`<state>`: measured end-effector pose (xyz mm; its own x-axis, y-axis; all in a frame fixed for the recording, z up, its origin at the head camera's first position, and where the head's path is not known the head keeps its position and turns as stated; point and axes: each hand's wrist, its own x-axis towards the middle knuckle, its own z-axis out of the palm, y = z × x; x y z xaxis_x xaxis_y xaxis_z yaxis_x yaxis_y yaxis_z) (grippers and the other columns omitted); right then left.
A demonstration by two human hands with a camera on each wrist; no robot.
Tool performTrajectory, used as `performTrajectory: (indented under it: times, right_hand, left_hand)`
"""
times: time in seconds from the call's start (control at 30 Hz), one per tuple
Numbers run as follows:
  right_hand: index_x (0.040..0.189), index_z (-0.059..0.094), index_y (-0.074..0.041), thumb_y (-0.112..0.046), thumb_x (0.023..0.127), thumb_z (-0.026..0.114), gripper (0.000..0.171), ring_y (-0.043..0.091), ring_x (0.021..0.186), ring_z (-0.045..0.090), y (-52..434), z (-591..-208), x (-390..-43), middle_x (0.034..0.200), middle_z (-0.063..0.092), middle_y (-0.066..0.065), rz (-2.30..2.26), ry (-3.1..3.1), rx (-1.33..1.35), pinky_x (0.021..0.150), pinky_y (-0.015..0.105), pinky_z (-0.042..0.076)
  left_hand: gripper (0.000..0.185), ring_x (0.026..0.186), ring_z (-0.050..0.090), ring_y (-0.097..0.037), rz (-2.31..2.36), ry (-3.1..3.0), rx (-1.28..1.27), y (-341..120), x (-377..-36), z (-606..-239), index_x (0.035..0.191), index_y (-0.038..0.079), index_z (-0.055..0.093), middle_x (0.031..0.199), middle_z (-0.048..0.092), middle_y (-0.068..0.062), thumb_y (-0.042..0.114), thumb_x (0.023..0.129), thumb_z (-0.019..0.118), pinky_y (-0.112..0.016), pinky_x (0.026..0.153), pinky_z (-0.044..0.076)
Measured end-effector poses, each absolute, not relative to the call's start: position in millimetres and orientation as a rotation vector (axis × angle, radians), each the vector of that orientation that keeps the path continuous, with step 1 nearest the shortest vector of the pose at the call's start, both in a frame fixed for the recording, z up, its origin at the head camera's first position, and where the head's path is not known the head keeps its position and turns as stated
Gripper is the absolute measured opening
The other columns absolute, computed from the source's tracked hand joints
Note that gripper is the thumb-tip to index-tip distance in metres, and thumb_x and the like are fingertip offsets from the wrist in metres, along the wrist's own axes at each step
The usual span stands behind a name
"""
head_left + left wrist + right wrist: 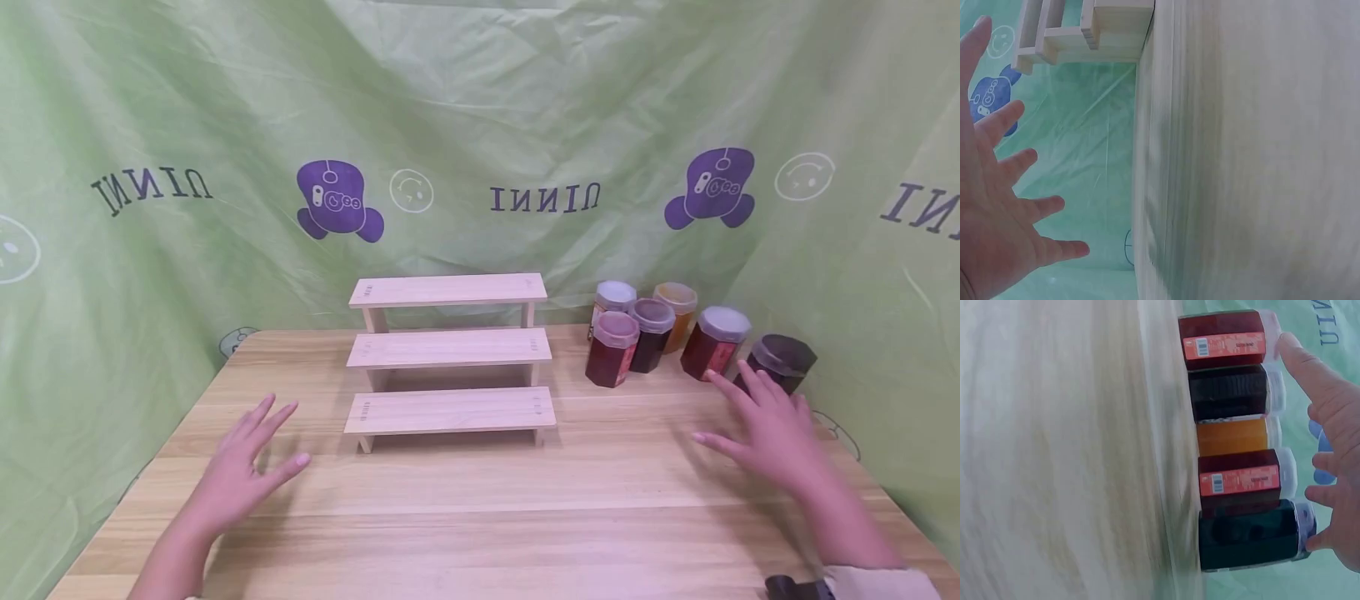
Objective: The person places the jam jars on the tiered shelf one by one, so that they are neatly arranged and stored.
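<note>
My left hand (247, 458) hovers open over the wooden table (480, 517), fingers spread, left of a three-step wooden shelf (450, 358). It holds nothing; in the left wrist view the left hand (1004, 206) is splayed with the shelf (1085, 31) beyond it. My right hand (757, 425) is open too, fingers stretched toward several jars at the table's right back. Nearest to it is a dark jar (780, 362) and a red jar with a pale lid (716, 342). In the right wrist view the right hand (1335, 437) has fingertips (1291, 350) by the jar lids, one close to the dark jar (1250, 540).
Other jars stand in the cluster: an orange one (675, 312), a dark red one (651, 333) and a red one (611, 348). Green printed cloth (480, 125) hangs behind and at both sides. The table's right edge (855, 450) runs near the jars.
</note>
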<state>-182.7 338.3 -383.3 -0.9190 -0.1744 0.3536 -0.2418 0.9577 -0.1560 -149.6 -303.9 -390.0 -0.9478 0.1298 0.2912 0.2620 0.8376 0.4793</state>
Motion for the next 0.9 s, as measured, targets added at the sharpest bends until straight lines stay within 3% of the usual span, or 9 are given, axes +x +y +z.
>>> performTrajectory:
  times: [0.27,0.53,0.77,0.9]
  right_hand:
    - [0.137,0.034,-0.017,-0.042,0.066,0.074,0.086,0.055,0.117,0.022,349.2,-379.0,-183.6,0.142,0.015,0.025,0.455,-2.632,0.360,0.095,0.068,0.015]
    - [0.129,0.046,-0.011,-0.019,0.063,0.079,0.075,0.052,0.119,0.024,356.2,-374.5,-178.9,0.139,0.025,0.024,0.668,-2.469,0.385,0.101,0.062,0.015]
    - [0.126,0.049,-0.005,-0.011,0.060,0.080,0.072,0.048,0.121,0.025,363.4,-370.2,-173.6,0.137,0.030,0.023,0.737,-2.401,0.326,0.102,0.061,0.015]
    - [0.127,0.048,-0.006,-0.011,0.062,0.079,0.072,0.044,0.124,0.024,369.5,-370.5,-173.3,0.137,0.031,0.022,0.776,-2.404,0.273,0.102,0.061,0.015]
  left_hand:
    - [0.068,0.128,0.013,-0.044,-0.975,-2.762,-0.295,-299.6,-154.0,-388.3,0.138,0.036,0.025,0.147,0.007,0.001,0.031,0.081,0.062,-0.077,0.080,0.020]
    - [0.065,0.129,0.014,-0.037,-1.173,-2.723,-0.290,-294.4,-158.5,-389.5,0.138,0.030,0.028,0.146,0.011,0.007,0.027,0.082,0.062,-0.069,0.090,0.024]
    - [0.063,0.127,0.023,-0.033,-1.317,-2.683,-0.307,-289.6,-163.3,-391.5,0.138,0.027,0.029,0.146,0.015,0.002,0.024,0.083,0.061,-0.059,0.093,0.032]
    - [0.062,0.125,0.029,-0.030,-1.431,-2.652,-0.295,-288.1,-167.0,-392.6,0.139,0.025,0.029,0.145,0.021,0.000,0.023,0.085,0.060,-0.039,0.093,0.042]
